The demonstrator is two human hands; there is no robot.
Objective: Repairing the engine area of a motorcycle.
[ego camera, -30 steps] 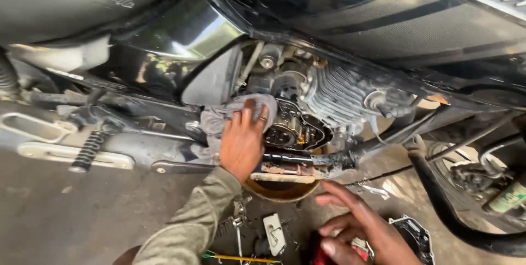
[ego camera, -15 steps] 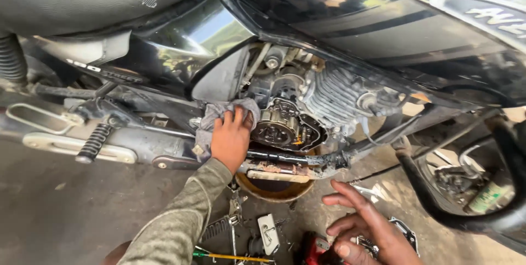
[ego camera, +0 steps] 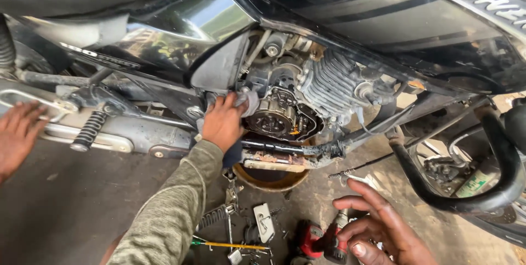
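Observation:
My left hand, in a green-grey sleeve, presses a grey rag against the left side of the motorcycle's open engine, where the round clutch parts are bare. My right hand hangs low at the lower right with its fingers spread, holding nothing. It is just above a red power tool lying on the ground.
Another person's hand rests by the footrest bracket at the far left. A round oil pan sits under the engine. Loose tools, a yellow-handled screwdriver and small parts lie on the ground. A black crash bar curves at the right.
My left hand has stayed on the rag at the engine, sliding a little up and right. Another person's hand has come into view at the far left. My right hand barely moved.

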